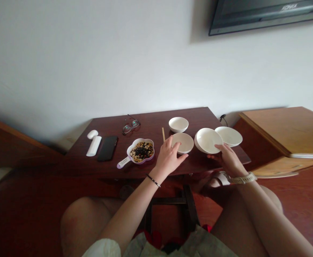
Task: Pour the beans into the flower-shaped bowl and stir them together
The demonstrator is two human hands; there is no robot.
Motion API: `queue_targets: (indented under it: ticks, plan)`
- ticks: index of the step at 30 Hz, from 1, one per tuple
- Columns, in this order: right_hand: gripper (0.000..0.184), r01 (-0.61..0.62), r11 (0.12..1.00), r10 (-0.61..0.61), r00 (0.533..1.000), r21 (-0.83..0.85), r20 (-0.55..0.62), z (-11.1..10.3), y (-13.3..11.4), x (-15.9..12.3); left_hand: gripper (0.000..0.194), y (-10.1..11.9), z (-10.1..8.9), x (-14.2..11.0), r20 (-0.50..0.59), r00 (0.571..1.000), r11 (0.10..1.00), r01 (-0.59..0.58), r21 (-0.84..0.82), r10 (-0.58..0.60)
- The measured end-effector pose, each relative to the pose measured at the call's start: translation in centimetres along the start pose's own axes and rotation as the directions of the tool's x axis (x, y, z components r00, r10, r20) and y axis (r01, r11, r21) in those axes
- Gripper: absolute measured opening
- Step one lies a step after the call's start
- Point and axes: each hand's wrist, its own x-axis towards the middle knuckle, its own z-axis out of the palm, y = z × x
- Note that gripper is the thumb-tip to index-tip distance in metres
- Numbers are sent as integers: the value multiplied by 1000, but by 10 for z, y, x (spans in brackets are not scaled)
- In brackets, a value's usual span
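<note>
My right hand (227,159) grips a white bowl (208,140) by its right rim, thumb on top and fingers beneath; the bowl tilts slightly, and a second edge shows along its left side. My left hand (169,156) is open, its fingers spread over the near left side of another white bowl (184,142); whether they touch it I cannot tell. Behind that one stands a smaller white bowl (178,125). A further white bowl (230,136) sits at the right, partly covered by the held one. Beside my left fingers lie wooden chopsticks (163,133), their lower part hidden.
Left of my hands is a flower-shaped handled dish (128,151) of mixed beans or grains. Glasses (131,126), a black phone (108,148) and a white case-like object (94,146) lie farther left on the dark table (151,123). A wooden cabinet (285,125) stands right.
</note>
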Motion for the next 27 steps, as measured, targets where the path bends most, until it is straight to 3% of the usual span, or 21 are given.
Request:
queue_targets:
  ticks: [6,14,22,25,27]
  plan:
    - [26,1,998,-5,998,-65,-55,-4,5,-4,30,-2,4,-2,-31,999,1000,6,8,-6]
    - [36,108,969,-117,993,-221,-28,1,9,1,27,-9,-7,-12,-71,997,1000,11,-12,-12]
    - [37,105,941,-113,994,-322,-5,-3,17,17,24,-11,-14,-19,-64,997,999,40,-25,-42]
    - [39,126,926,-130,991,-355,14,-4,18,19,35,-11,-16,-22,-41,998,999,40,-27,-41]
    - [41,136,920,-136,990,-368,26,-5,19,20,58,-9,-16,-28,-48,997,998,56,-9,-56]
